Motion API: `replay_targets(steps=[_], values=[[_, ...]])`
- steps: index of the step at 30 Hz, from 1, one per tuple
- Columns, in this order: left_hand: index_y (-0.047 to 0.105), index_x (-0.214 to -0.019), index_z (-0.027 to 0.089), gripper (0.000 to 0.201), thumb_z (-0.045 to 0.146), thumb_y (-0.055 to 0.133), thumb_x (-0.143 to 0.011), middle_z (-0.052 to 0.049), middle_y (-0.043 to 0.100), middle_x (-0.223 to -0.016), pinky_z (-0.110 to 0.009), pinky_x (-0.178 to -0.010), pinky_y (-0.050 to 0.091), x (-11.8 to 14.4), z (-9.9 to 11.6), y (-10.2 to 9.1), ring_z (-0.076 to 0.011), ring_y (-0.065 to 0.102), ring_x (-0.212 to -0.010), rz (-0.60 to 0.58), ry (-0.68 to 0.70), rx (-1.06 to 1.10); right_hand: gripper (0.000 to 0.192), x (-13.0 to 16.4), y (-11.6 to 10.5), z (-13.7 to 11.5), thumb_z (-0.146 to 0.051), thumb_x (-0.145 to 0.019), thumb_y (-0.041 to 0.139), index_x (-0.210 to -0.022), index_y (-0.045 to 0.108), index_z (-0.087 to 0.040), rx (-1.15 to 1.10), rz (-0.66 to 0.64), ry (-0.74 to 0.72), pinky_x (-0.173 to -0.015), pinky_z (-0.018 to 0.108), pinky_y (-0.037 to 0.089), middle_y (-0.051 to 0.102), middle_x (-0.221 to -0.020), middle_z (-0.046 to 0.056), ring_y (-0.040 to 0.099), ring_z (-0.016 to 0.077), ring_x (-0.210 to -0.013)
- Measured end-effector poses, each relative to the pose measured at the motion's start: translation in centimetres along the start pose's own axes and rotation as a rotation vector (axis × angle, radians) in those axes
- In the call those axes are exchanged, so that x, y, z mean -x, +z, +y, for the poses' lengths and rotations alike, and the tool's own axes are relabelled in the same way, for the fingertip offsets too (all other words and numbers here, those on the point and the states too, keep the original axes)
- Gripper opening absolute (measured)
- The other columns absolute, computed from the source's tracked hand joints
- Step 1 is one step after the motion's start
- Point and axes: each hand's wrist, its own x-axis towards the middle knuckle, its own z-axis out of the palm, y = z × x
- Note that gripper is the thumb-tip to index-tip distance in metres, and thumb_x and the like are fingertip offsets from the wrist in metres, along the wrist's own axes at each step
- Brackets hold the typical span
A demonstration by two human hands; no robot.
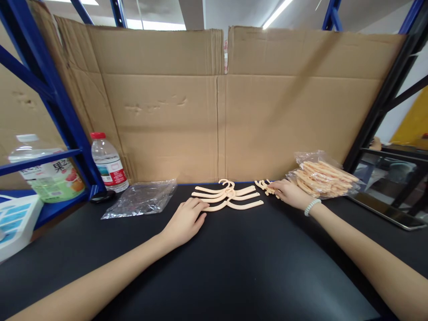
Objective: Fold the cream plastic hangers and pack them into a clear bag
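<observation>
Head view shows three cream hangers [229,203] laid one behind another on the black worktop [230,263]. Fingers of the left hand [187,220] touch the nearest one's left end; whether that grip is closed, I cannot tell. Beside a clear bag of similar pieces [326,178], the right hand [291,194] touches loose cream pieces [266,187], its grip partly hidden, its hold unclear.

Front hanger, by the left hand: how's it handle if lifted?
The front hanger is probably stiff: its arms hold a smooth, even curve. Likely light, given those slender arms. It may snag, since its middle seems to overlap the hangers behind it.
</observation>
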Motion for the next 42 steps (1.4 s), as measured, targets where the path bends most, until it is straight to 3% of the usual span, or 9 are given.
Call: replay_targets(steps=[10,16,20,25,30,34,39,42], values=[[0.062,-0.106,0.016,0.021,0.014,0.046,-0.092,-0.009,0.062,-0.105,-0.042,-0.089,0.046,-0.2,0.0,0.5,-0.0248,0.056,-0.103,0.024,0.035,0.087,0.029,-0.1,-0.3,-0.8,-0.031,-0.088,0.049,-0.103,0.073,-0.026,-0.147,0.119,-0.023,-0.082,0.041,0.049,0.063,-0.099,0.010,0.058,0.0262,-0.090],[0.062,-0.099,0.016,0.021,0.015,0.041,-0.093,-0.008,0.058,-0.098,-0.038,-0.088,0.047,0.0,-0.1,0.9,-0.0220,0.057,-0.095,0.050,0.072,0.163,0.033,-0.3,-0.2,-1.6,-0.045,-0.086,0.053,-0.097,0.074,-0.023,-0.329,0.318,0.126,-0.069,0.037,0.050,0.061,-0.085,0.008,0.059,0.0222,-0.073],[0.059,-0.098,0.016,0.023,0.015,0.037,-0.094,-0.008,0.055,-0.099,-0.037,-0.084,0.048,0.1,0.1,0.7,-0.0214,0.057,-0.091,0.039,0.054,0.183,0.042,-0.5,-0.6,-2.3,-0.051,-0.085,0.054,-0.103,0.071,-0.017,-0.513,0.452,0.263,-0.059,0.034,0.049,0.065,-0.072,0.007,0.059,0.0207,-0.064],[0.056,-0.102,0.017,0.023,0.017,0.034,-0.095,-0.008,0.052,-0.102,-0.036,-0.081,0.048,0.2,0.3,0.5,-0.0201,0.057,-0.089,0.071,0.047,0.201,0.049,-1.2,-1.7,-4.5,-0.055,-0.082,0.060,-0.107,0.066,-0.014,-0.798,0.514,0.341,-0.060,0.032,0.053,0.069,-0.072,0.007,0.063,0.0189,-0.063],[0.053,-0.117,0.019,0.029,0.018,0.035,-0.095,-0.007,0.048,-0.102,-0.034,-0.083,0.048,0.3,0.4,0.6,-0.0192,0.056,-0.091,0.111,0.066,0.213,0.044,-0.6,-2.3,-8.5,-0.054,-0.080,0.064,-0.102,0.069,-0.016,-1.048,0.481,0.367,-0.069,0.034,0.056,0.073,-0.093,0.012,0.069,0.0227,-0.082],[0.055,-0.105,0.020,0.025,0.019,0.032,-0.095,-0.005,0.046,-0.097,-0.033,-0.078,0.049,0.3,0.5,0.4,-0.0172,0.055,-0.082,0.072,0.020,0.216,0.040,0.4,-2.0,-11.1,-0.050,-0.072,0.075,-0.091,0.072,-0.015,-1.352,0.350,0.510,-0.068,0.029,0.055,0.073,-0.089,0.011,0.069,0.0209,-0.082],[0.052,-0.100,0.020,0.021,0.019,0.031,-0.095,-0.005,0.044,-0.098,-0.033,-0.078,0.048,0.2,0.7,0.2,-0.0171,0.054,-0.082,0.071,-0.003,0.253,0.032,0.7,-1.9,-12.3,-0.034,-0.063,0.085,-0.080,0.062,-0.019,-1.526,0.209,0.612,-0.068,0.023,0.052,0.072,-0.085,0.005,0.066,0.0140,-0.077],[0.050,-0.098,0.021,0.018,0.019,0.032,-0.095,-0.005,0.042,-0.098,-0.033,-0.078,0.048,0.2,0.8,0.3,-0.0176,0.053,-0.084,0.099,-0.016,0.265,0.035,0.7,-1.9,-12.1,-0.030,-0.064,0.084,-0.086,0.058,-0.021,-1.555,0.155,0.644,-0.072,0.024,0.052,0.071,-0.091,0.004,0.066,0.0145,-0.081]])
